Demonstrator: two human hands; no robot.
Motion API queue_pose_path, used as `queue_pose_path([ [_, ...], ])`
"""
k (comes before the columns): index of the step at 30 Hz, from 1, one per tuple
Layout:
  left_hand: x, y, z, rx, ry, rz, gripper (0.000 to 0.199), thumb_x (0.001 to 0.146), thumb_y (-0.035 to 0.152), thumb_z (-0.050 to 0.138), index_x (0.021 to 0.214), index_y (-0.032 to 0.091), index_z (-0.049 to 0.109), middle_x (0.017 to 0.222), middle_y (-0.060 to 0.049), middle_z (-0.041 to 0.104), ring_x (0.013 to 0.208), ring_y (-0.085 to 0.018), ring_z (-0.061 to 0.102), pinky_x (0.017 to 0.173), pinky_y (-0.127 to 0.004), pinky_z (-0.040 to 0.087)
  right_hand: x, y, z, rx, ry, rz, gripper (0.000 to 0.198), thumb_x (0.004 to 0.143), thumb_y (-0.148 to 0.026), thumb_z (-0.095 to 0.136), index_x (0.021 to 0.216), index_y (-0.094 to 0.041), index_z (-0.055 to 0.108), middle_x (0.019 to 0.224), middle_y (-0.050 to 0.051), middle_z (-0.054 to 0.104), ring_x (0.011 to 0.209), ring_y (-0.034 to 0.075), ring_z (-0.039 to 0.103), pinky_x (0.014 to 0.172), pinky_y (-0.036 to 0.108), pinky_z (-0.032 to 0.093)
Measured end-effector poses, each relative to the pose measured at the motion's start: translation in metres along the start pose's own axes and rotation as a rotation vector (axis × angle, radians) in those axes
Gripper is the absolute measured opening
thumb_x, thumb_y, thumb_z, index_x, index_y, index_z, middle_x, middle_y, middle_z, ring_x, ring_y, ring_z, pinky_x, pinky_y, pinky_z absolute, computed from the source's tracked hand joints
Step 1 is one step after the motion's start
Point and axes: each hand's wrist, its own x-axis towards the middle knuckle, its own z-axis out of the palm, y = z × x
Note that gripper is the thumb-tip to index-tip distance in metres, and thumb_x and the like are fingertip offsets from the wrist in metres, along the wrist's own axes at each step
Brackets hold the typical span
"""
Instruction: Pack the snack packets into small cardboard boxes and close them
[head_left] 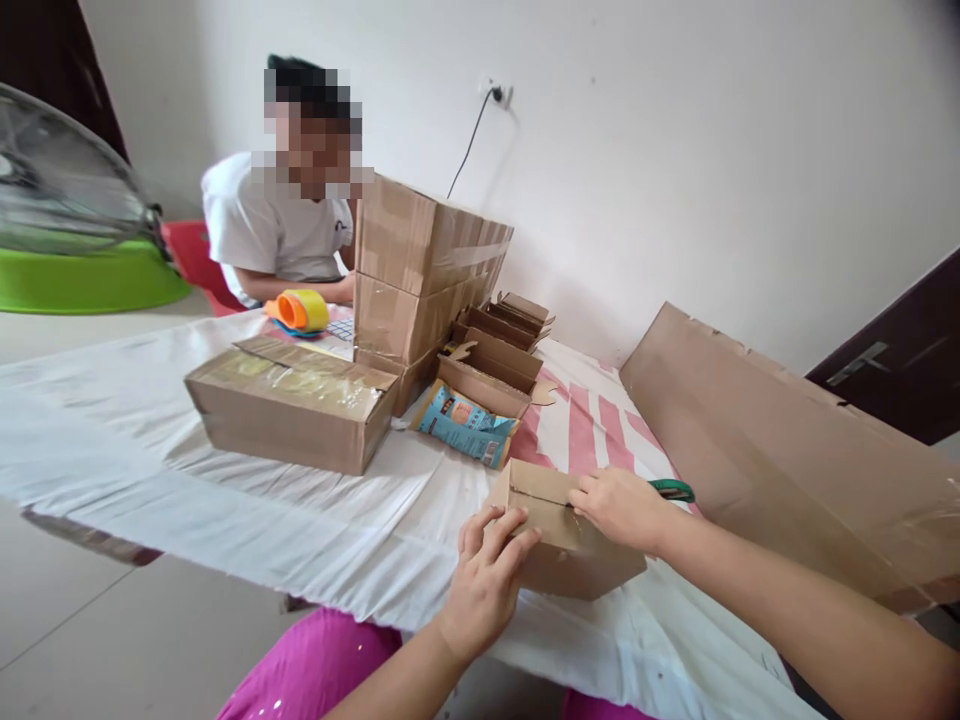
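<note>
A small brown cardboard box (581, 562) sits at the table's near edge, its top flaps meeting along a narrow seam. My left hand (486, 580) grips its left end, fingers bent over the top edge. At the seam, my right hand (619, 508) has its fingers closed on the flap edge; the fingertips are partly hidden. Just behind the right wrist shows a green curved object (673, 490), its kind unclear. A blue printed snack packet (466, 425) lies beyond the box.
A taped carton (289, 420) lies left of stacked cartons (394, 310). Open boxes (491, 372) line up beside the stack. A large cardboard sheet (780, 450) leans at right. Across the table sits a person (262, 220), near an orange-and-yellow roll (304, 311). A fan (67, 180) stands left.
</note>
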Motion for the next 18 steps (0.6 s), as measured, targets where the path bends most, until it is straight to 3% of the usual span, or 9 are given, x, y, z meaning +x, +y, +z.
queue_pose_path([
  [6,-0.001,-0.001,0.002,-0.004,0.006,-0.014,0.038,0.088,0.003,0.048,0.114,0.025,0.062,0.124,-0.006,0.061,0.118,-0.026,0.047,0.096,-0.042,0.043,-0.045,0.019,0.024,0.019,-0.03,0.115,0.016,0.092,-0.018,0.052,0.083,-0.019,0.065,0.078,0.005,0.068,0.07,0.02,0.064,0.06,0.029,0.038],
  [9,-0.003,0.001,0.002,-0.063,-0.001,-0.058,0.037,0.089,0.004,0.048,0.117,0.026,0.059,0.128,-0.007,0.057,0.121,-0.026,0.046,0.099,-0.042,0.044,-0.069,0.027,0.041,0.148,0.045,0.259,0.021,0.096,-0.025,0.043,0.091,-0.022,0.063,0.085,0.004,0.069,0.076,0.02,0.064,0.064,0.03,0.041],
  [13,-0.005,0.002,0.0,-0.215,0.064,-0.26,0.044,0.092,0.014,0.049,0.135,0.023,0.04,0.137,-0.015,0.044,0.129,-0.026,0.043,0.101,-0.045,0.046,-0.09,0.026,0.098,0.596,0.163,0.757,0.033,0.098,-0.044,0.03,0.096,-0.025,0.057,0.082,0.002,0.068,0.071,0.021,0.062,0.062,0.031,0.04],
  [15,-0.005,0.0,0.001,-0.273,0.069,-0.371,0.046,0.094,0.021,0.049,0.138,0.022,0.035,0.136,-0.017,0.042,0.129,-0.027,0.044,0.102,-0.048,0.046,-0.094,0.014,0.135,0.667,0.118,0.845,0.035,0.096,-0.043,0.028,0.089,-0.024,0.057,0.075,0.004,0.068,0.067,0.023,0.063,0.06,0.032,0.04],
  [18,-0.007,-0.005,0.003,-0.353,0.02,-0.455,0.038,0.095,0.029,0.048,0.132,0.023,0.042,0.134,-0.015,0.045,0.127,-0.027,0.047,0.103,-0.05,0.044,-0.094,-0.016,0.182,0.736,0.078,0.839,0.028,0.09,-0.037,0.037,0.084,-0.022,0.061,0.081,0.007,0.071,0.075,0.025,0.068,0.063,0.033,0.043],
])
